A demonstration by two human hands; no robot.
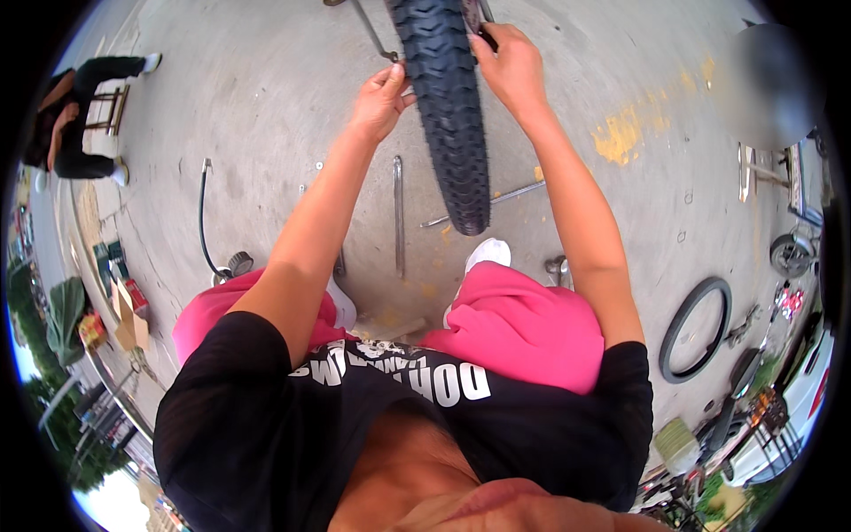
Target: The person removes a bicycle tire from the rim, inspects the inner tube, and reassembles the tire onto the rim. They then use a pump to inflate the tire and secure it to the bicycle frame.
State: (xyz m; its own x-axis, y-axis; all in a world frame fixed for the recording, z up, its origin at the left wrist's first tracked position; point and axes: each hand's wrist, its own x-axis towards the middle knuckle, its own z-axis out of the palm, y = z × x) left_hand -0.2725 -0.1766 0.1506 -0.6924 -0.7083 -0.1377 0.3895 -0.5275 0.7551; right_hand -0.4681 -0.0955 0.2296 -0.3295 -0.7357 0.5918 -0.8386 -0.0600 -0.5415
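A bicycle wheel with a knobby black tyre (441,97) stands upright in front of me, running down from the top edge. To its left, my left hand (381,102) is closed in a pinch close to the wheel's side, at the lower end of a thin metal rod (374,34). What its fingertips grip is hidden. On the wheel's other side, my right hand (512,71) has its fingers curled in near the tyre, by dark and metal bicycle parts at the top edge. I cannot make out what it holds.
A long metal bar (398,217) lies on the concrete, with a thinner rod (514,193) beneath the tyre. A hose (203,213) with a gauge stands left. A loose tyre (696,330) lies right, near parked bikes. Someone sits on a chair (108,111) far left.
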